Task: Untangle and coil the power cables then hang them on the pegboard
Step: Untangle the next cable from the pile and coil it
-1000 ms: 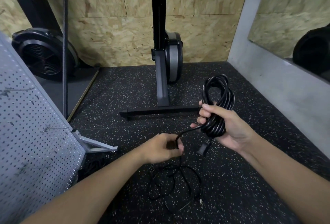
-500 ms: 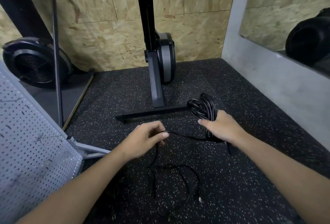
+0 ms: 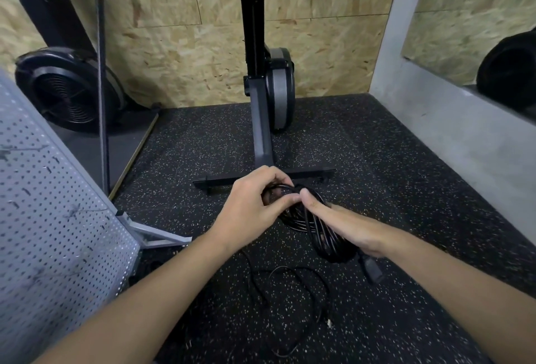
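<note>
Roughly halfway, seemingly. Holds thick black coiled power cable [image 3: 326, 243] over speckled black rubber floor [image 3: 406, 175] in closed right grip [image 3: 352, 228]; pinches its top loops with left grip [image 3: 251, 204]. Leaves thin black loose cable [image 3: 291, 267] tangled on floor below; has yet to hang either on grey perforated pegboard [image 3: 58, 233].

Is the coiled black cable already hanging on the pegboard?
No, the left hand and right hand grip the coiled cable, well apart from the pegboard on the left.
</note>
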The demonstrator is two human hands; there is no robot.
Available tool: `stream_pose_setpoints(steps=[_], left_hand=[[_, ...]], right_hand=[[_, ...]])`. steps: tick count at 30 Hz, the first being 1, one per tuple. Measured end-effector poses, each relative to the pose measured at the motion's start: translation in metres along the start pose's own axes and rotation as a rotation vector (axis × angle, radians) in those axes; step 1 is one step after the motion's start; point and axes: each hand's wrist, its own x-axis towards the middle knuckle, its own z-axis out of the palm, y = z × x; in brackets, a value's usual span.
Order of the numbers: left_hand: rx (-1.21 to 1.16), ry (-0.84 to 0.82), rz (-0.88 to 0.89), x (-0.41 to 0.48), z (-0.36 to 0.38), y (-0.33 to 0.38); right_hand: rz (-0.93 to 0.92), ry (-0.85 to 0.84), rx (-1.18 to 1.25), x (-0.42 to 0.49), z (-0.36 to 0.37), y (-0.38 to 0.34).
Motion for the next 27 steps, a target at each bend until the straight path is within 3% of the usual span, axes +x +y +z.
stream_pose_setpoints(steps=[3, 7, 13, 19, 23, 27], left_hand=[[0.005, -0.002, -0.006, 0.000, -0.001, 0.000], [0.026, -0.020, -0.018, -0.002, 0.000, -0.004], [-0.012, -0.068, -0.114, -0.002, -0.007, -0.015], [-0.118, -0.182, -0.337, -0.005, -0.019, -0.026], [-0.116, -0.328, -0.430, -0.009, -0.020, -0.035], [-0.120, -0.351, -0.455, -0.012, -0.016, -0.044]], right_hand=[[-0.015, -0.122, -0.081, 0.004, 0.007, 0.001], [0.041, -0.038, -0.247, 0.018, 0.018, 0.008], [0.047, 0.006, -0.289, 0.021, 0.019, 0.015], [0.051, 0.113, -0.202, 0.031, 0.007, 0.027], [-0.002, 0.111, -0.116, 0.018, 0.005, 0.014], [-0.001, 0.220, -0.002, 0.016, -0.002, 0.012]])
